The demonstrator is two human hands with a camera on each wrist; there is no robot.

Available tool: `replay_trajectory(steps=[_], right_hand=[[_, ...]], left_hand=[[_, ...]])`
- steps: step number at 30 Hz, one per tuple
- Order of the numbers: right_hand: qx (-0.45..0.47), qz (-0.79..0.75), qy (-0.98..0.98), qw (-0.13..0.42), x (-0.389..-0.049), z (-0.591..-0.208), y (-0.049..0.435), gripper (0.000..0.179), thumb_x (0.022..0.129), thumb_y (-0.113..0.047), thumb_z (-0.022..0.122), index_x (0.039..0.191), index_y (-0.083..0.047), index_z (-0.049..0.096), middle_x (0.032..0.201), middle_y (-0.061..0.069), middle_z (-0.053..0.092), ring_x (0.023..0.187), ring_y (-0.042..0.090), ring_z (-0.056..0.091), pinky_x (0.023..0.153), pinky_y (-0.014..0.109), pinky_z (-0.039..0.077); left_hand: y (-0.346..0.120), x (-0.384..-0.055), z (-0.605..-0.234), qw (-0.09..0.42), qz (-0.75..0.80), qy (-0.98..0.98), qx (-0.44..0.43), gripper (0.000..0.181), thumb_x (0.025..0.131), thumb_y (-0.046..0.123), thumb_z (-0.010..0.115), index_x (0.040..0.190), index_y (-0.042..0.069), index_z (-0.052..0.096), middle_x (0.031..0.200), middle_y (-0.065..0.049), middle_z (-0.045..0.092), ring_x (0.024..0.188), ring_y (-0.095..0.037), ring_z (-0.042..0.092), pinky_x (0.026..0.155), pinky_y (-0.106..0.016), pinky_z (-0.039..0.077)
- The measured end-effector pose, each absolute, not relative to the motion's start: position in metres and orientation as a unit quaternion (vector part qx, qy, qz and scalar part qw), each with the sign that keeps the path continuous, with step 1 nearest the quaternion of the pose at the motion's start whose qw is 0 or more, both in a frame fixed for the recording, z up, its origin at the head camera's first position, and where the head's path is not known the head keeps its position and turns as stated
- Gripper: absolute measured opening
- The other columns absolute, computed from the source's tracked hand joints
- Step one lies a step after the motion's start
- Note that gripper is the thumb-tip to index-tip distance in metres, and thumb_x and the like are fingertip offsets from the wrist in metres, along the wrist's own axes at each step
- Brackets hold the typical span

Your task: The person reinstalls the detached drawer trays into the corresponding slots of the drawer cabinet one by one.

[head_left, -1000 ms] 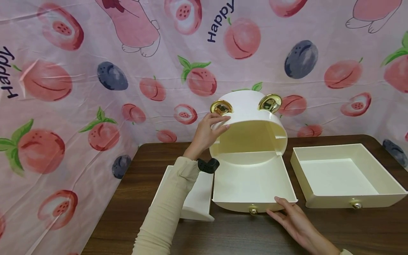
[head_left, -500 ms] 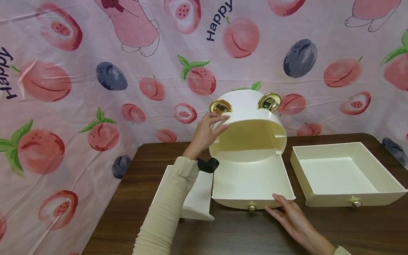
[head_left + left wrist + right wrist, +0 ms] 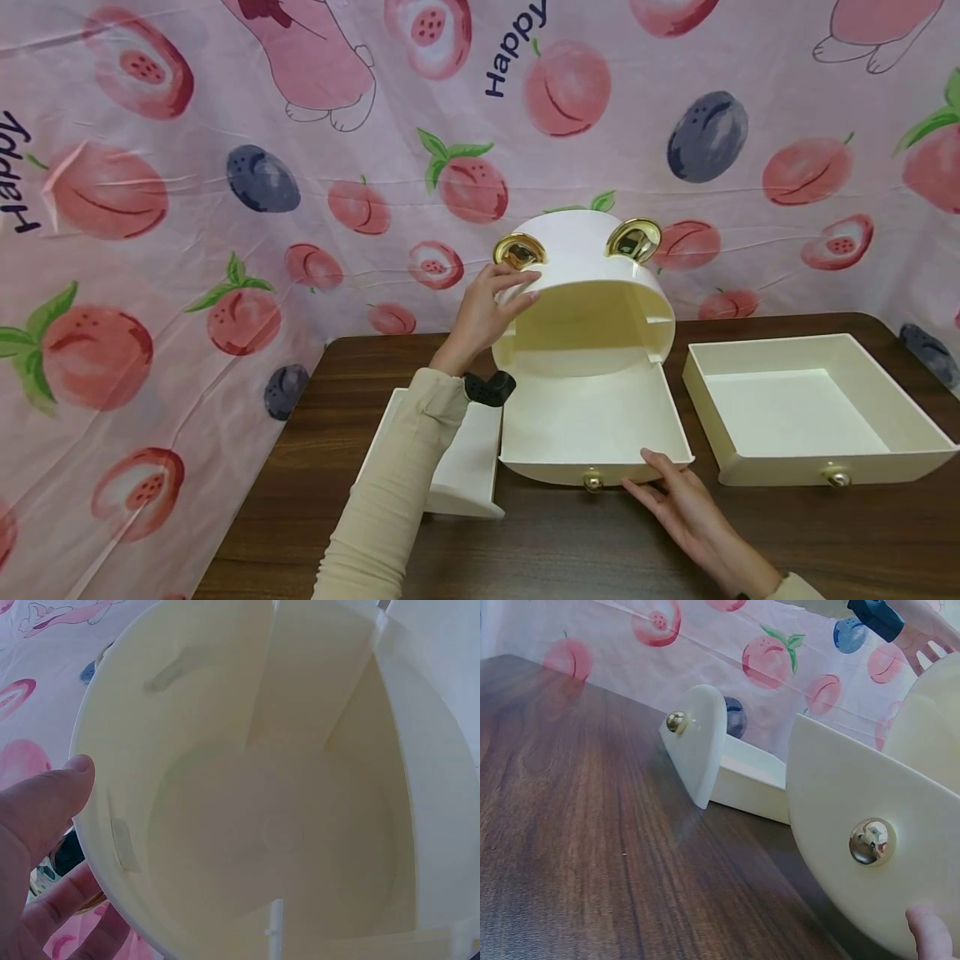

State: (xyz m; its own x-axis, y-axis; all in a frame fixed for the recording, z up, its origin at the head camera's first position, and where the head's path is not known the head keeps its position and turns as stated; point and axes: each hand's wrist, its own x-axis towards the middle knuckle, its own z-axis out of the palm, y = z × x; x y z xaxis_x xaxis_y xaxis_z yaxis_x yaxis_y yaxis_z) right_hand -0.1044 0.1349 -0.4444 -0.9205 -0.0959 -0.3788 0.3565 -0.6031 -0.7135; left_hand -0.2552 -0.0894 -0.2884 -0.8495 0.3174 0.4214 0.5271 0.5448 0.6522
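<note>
Nearer R hand [image 3: 692, 518] pinches drawer [image 3: 585, 421] by its front, depth pointing straight back into shell [image 3: 576, 242] gripped by L hand [image 3: 483, 315], fingers closed on its rim.

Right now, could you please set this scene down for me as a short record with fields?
Left hand: holds the left rim of the white housing
Right hand: pinches the front of the middle drawer, right of its gold knob
Middle drawer: extends forward from the housing's opening
Left drawer: partly hidden by the left sleeve
Right drawer: on the table, apart from the housing
Backdrop: pink cloth, fruit prints
</note>
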Motion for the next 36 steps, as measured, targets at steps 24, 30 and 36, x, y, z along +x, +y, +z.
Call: replay_trajectory(steps=[24,30,36], right_hand=[[0.168,-0.89,0.409,0.113,-0.112,-0.441,0.135,0.027,0.092,-0.013,0.043,0.112,-0.004,0.029,0.116,0.012,0.021,0.094,0.015,0.05,0.091,0.033,0.037],[0.167,-0.897,0.396,0.105,-0.112,-0.44,0.134,0.014,0.092,-0.011,0.044,0.104,-0.006,0.039,0.12,0.012,0.019,0.095,0.018,0.049,0.092,0.035,0.036],[0.155,-0.9,0.397,0.094,-0.116,-0.44,0.13,0.01,0.092,-0.012,0.045,0.1,-0.008,0.043,0.12,0.011,0.018,0.095,0.017,0.048,0.091,0.034,0.037]], left_hand=[[-0.09,-0.254,-0.289,0.135,-0.419,-0.864,-0.244,0.03,0.081,0.018,0.066,0.109,0.011,0.065,0.105,-0.009,0.051,0.099,-0.02,0.047,0.08,-0.039,0.039],[-0.091,-0.255,-0.29,0.132,-0.417,-0.867,-0.241,0.03,0.081,0.018,0.065,0.11,0.011,0.065,0.105,-0.009,0.051,0.099,-0.02,0.047,0.079,-0.035,0.039],[-0.091,-0.254,-0.289,0.132,-0.411,-0.869,-0.241,0.03,0.081,0.019,0.065,0.11,0.012,0.065,0.106,-0.008,0.051,0.099,-0.019,0.048,0.078,-0.034,0.039]])
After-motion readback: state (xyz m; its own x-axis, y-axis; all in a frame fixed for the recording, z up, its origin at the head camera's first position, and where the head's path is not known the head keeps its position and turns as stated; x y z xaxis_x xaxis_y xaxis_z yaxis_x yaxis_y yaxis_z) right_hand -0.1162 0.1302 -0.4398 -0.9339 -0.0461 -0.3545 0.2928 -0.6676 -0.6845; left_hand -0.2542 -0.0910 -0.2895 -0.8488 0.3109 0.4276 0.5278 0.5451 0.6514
